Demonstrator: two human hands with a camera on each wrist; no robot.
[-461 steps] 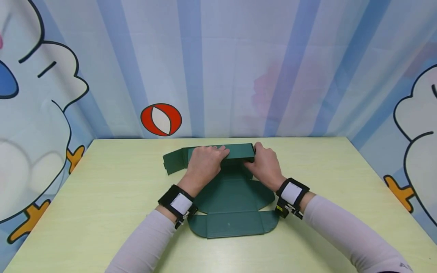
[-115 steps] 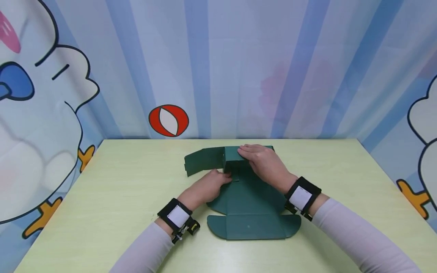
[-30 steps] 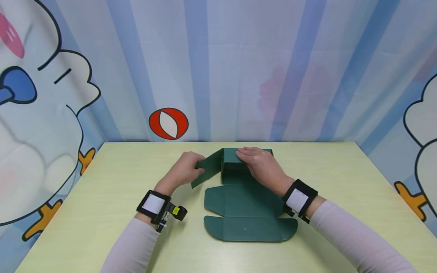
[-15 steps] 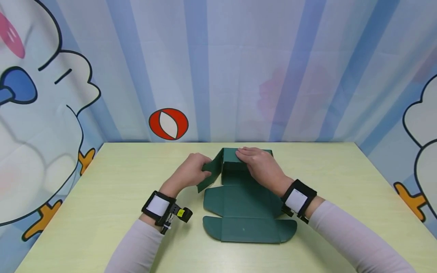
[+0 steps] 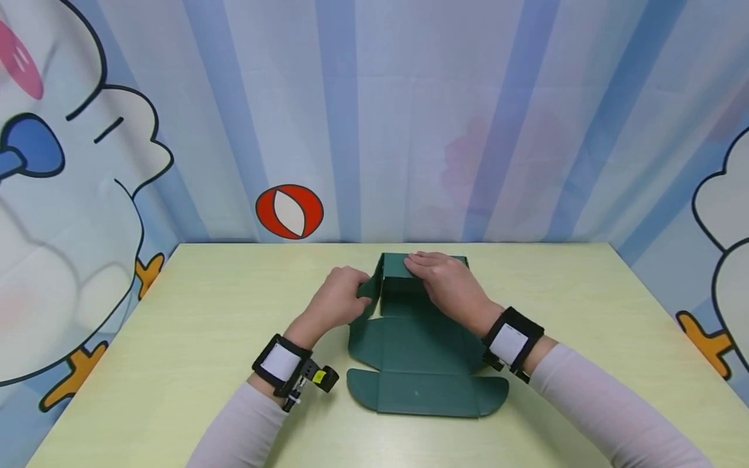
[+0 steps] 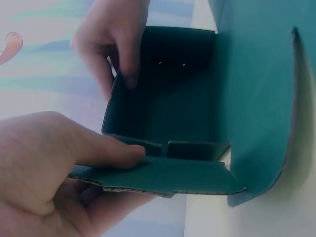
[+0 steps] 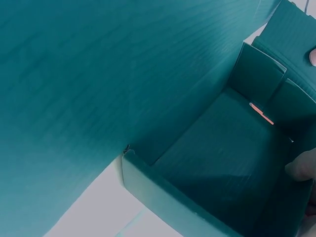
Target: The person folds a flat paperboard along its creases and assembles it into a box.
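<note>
A dark green cardboard box (image 5: pixel 424 344), partly folded up, lies on the table with its lid panel spread toward me. My left hand (image 5: pixel 336 299) pinches the left side flap (image 5: pixel 370 296), thumb on its inner face and fingers behind, as the left wrist view shows. Two short tabs (image 6: pixel 192 149) stand just inside that flap. My right hand (image 5: pixel 453 283) grips the front wall of the raised part, thumb inside and fingers outside. In the right wrist view the right side wall (image 7: pixel 163 192) stands folded up, and a narrow slot (image 7: pixel 260 113) shows at the foot of the tabs.
The pale wooden table (image 5: pixel 234 286) ends at a striped blue curtain (image 5: pixel 374 130) behind the box. Printed cartoon figures flank it on both sides. The rounded lid flap (image 5: pixel 427 394) lies on the near part of the table.
Over the last second my left hand has moved right, swinging the left flap inward against the box side. Before that it was at the inner left corner. My right hand has stayed in place.
</note>
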